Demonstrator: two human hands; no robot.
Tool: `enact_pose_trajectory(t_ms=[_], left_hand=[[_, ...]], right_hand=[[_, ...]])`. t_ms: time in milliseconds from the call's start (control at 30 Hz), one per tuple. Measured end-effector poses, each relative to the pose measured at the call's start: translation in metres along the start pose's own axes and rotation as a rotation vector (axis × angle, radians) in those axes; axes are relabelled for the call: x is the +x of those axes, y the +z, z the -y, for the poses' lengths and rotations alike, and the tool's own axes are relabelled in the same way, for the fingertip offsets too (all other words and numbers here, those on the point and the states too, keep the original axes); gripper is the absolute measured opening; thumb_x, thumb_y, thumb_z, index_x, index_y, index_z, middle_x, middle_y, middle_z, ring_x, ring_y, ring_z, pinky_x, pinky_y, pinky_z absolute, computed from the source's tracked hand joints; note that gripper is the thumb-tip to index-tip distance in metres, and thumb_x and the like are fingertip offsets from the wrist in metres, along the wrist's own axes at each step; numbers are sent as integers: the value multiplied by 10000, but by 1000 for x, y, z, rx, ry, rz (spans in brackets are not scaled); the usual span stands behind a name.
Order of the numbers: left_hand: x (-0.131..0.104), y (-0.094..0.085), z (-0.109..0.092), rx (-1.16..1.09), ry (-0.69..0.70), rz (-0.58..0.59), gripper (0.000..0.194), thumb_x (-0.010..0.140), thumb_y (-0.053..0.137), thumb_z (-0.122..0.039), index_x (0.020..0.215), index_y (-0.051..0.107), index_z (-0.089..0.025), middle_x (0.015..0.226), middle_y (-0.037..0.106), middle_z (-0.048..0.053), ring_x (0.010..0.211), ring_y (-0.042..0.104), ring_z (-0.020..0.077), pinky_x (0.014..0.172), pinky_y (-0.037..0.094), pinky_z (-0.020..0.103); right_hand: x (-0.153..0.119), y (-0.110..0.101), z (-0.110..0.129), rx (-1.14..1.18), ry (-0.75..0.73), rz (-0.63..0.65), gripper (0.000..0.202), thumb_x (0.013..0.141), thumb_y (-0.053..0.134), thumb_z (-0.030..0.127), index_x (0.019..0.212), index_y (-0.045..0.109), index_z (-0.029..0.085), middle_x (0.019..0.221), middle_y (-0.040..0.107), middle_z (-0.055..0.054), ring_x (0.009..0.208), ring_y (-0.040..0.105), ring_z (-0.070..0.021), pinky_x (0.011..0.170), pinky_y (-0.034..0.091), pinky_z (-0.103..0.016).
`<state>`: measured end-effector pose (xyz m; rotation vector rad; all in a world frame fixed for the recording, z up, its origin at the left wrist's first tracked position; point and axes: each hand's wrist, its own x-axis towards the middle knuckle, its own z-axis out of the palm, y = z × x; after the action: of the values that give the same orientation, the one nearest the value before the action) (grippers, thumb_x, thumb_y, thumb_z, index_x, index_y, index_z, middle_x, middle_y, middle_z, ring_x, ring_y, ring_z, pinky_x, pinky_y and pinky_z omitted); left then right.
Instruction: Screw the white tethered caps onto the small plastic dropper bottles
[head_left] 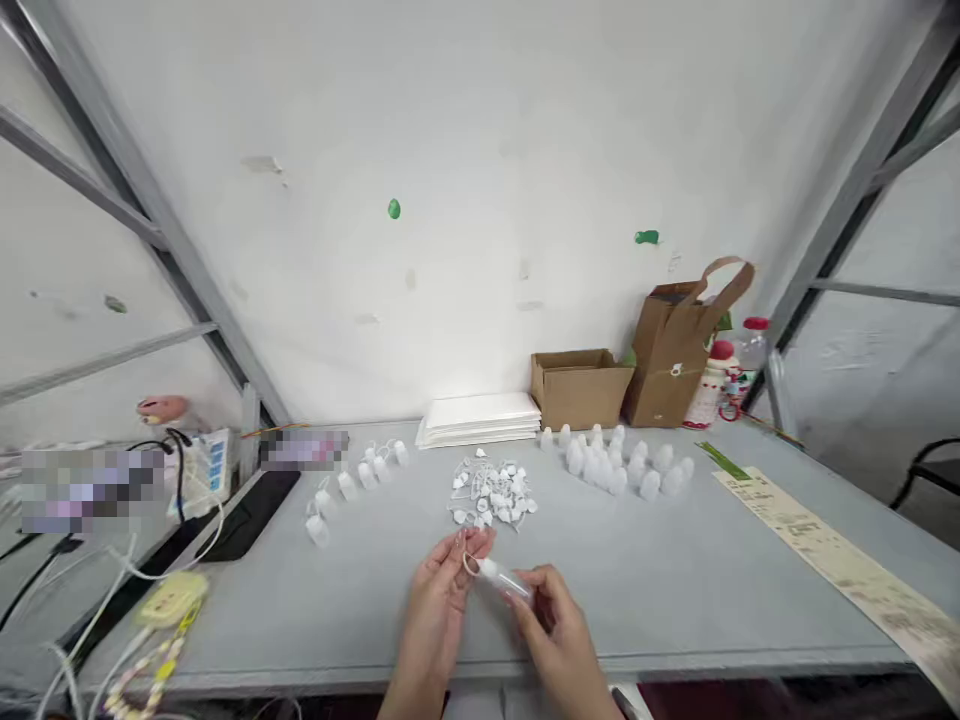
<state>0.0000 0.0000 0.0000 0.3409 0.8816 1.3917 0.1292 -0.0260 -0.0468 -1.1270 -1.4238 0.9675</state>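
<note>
A small clear bottle (512, 583) with a white cap and a looped cord lies between my hands near the table's front. My right hand (553, 625) is closed round the bottle's body. The fingers of my left hand (444, 590) pinch at the cord loop (471, 564) by the cap. Beyond them sits a heap of white caps with cords (495, 492). Farther right stand many frosted bottles without corded caps (600, 465). On the left, a row of capped bottles with cord loops (367, 475) rests on the table.
White flat sheets (480, 418), an open cardboard box (583, 393) and a brown paper bag (660, 360) stand at the back. A black phone-like slab (251, 515) and cables (127, 570) lie left. A long paper strip (832, 560) lies along the right.
</note>
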Motion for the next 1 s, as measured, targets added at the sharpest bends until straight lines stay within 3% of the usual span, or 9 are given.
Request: enact_pose_trajectory(t_ms=[833,1000], left_hand=[[4,-3,-2,15,12,4,104,764,587,-63,754,682,-103,830,743,98,874,680,190,735,524,208],[4,-2,-3,48,29,28,69,696,686,-157,751,688,-115,825,746,94,893,673,204,760,511,224]], right_hand=[[-1,2,0,53,45,-9,236,841,499,398,847,573,174,659,494,14,583,472,-140,543,410,-236],[-1,3,0,26,55,-3,237,847,485,397,848,566,174,664,506,10,587,477,-144,544,409,-237]])
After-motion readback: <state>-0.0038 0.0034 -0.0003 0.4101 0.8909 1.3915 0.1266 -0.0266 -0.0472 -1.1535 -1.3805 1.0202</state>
